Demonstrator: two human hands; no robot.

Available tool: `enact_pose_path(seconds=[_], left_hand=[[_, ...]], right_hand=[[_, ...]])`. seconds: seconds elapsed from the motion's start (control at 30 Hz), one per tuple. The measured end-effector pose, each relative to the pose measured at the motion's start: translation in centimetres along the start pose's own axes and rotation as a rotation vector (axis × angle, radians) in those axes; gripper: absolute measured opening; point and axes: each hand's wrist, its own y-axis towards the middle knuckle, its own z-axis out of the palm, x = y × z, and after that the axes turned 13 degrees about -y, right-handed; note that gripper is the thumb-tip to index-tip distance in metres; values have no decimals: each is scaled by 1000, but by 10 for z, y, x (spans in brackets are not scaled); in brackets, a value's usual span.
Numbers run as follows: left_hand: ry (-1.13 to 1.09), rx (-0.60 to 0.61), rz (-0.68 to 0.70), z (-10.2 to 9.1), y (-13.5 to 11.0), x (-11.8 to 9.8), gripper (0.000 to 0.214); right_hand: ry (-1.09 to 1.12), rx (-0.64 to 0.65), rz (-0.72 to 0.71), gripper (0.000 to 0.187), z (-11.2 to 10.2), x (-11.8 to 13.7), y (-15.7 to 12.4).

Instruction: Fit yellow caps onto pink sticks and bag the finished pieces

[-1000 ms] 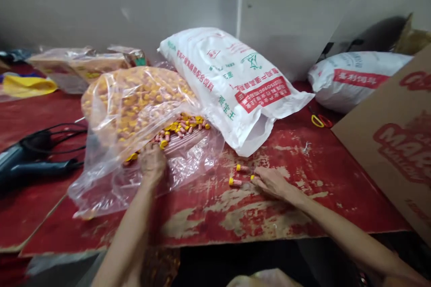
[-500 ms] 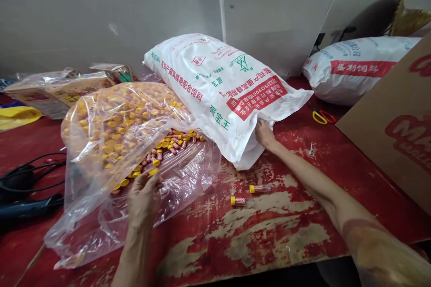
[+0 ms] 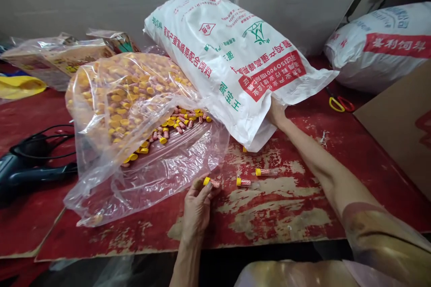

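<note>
Vial (image 3: 214, 183) in L fingers (image 3: 204, 193), nr bag (image 3: 161, 179); sack (image 3: 224, 54) part-hides R hand (image 3: 277, 115).

The large bag (image 3: 188, 157) is clear, glossy plastic film, wrinkled and throwing hard highlights. The capped tubes (image 3: 266, 172) look like clear, smooth plastic under yellow plastic caps (image 3: 206, 181). The near sack (image 3: 218, 58) appears to be white plastic weave, creased, with a faint sheen. The tabletop (image 3: 370, 170) wears a red coating, scuffed rough down to tan, probably wood. The carton (image 3: 397, 121) is matt brown cardboard; glossy film covers the printed boxes (image 3: 77, 56).
</note>
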Motion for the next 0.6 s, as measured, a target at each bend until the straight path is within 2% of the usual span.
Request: enact_pose_path(seconds=[0.07, 0.23, 0.33, 0.43, 0.6], left_hand=[[-30, -12, 8, 2, -2, 2, 42], [-70, 95, -66, 24, -18, 15, 41], [-93, 186, -115, 41, -32, 29, 38], [-97, 223, -113, 48, -44, 46, 37], [-36, 154, 35, 42, -59, 63, 40]], right_hand=[[72, 2, 25, 31, -18, 0, -35], [631, 125, 109, 33, -69, 19, -149], [639, 243, -2, 30, -92, 43, -199], [587, 347, -206, 30, -102, 63, -226], [459, 319, -328, 21, -99, 73, -244]])
